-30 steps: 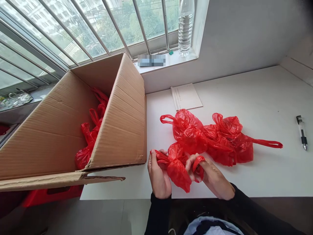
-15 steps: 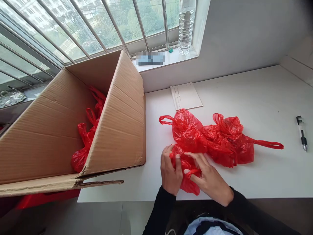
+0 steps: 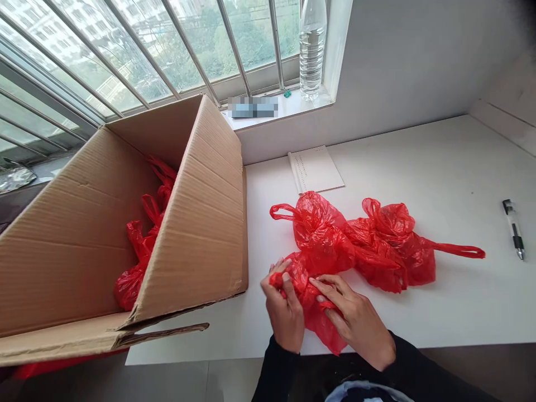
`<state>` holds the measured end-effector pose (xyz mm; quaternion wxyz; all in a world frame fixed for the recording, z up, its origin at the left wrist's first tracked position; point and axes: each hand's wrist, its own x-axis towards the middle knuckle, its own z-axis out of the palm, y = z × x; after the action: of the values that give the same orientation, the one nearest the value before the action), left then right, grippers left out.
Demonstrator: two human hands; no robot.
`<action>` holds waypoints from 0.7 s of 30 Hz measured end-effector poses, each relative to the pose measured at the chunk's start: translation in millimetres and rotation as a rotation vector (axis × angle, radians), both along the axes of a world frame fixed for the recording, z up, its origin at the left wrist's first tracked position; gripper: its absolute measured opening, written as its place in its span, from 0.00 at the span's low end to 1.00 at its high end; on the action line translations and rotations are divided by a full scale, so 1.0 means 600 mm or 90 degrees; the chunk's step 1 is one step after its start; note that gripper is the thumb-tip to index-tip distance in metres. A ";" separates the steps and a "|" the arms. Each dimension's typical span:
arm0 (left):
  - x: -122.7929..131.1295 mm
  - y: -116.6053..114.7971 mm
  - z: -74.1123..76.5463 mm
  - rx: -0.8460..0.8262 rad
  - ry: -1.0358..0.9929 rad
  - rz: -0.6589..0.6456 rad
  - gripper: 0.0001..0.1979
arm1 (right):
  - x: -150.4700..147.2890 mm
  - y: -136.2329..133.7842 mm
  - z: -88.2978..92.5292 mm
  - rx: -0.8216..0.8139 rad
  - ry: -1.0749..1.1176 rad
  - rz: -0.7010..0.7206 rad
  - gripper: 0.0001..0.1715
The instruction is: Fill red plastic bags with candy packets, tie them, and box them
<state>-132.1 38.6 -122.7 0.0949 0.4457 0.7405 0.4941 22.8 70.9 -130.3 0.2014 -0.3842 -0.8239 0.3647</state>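
Near the table's front edge, a crumpled red plastic bag (image 3: 324, 326) lies between my hands. My left hand (image 3: 286, 315) grips its left side, with a bunched bit of red plastic showing between thumb and fingers. From the right, my right hand (image 3: 355, 315) pinches a fold of the same bag. Just beyond it lie more red plastic bags, one with a loop handle (image 3: 320, 229) pointing left and others bunched to its right (image 3: 389, 245), a long handle stretching right. What the bags contain, if anything, cannot be seen.
To the left stands a tall open cardboard box (image 3: 196, 223) with several red bags (image 3: 144, 251) inside. On the white table (image 3: 452, 307) are a notebook (image 3: 318, 170) and a pen (image 3: 514, 229). A water bottle (image 3: 312, 61) stands on the windowsill.
My hands have shifted slightly toward me with the bag, whose lower end now reaches past the table's front edge. The left fingers now hold a bunched piece of it. The other bags stay put.
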 end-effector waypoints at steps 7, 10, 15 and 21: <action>-0.004 -0.030 0.017 -0.013 -0.026 0.006 0.11 | 0.003 0.003 0.023 -0.073 0.064 0.031 0.32; -0.009 -0.036 -0.010 -0.095 -0.016 0.014 0.24 | 0.020 0.005 0.029 -0.070 0.008 0.024 0.32; -0.023 -0.031 -0.019 -0.143 0.046 0.078 0.17 | 0.039 0.002 0.052 0.010 0.011 0.020 0.31; -0.037 0.016 0.008 -0.051 0.096 0.094 0.14 | 0.024 0.063 0.070 0.174 0.037 -0.102 0.25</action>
<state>-154.4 48.4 -117.7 0.0203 0.4217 0.7955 0.4348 37.4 108.4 -88.4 0.3040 -0.4070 -0.8264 0.2430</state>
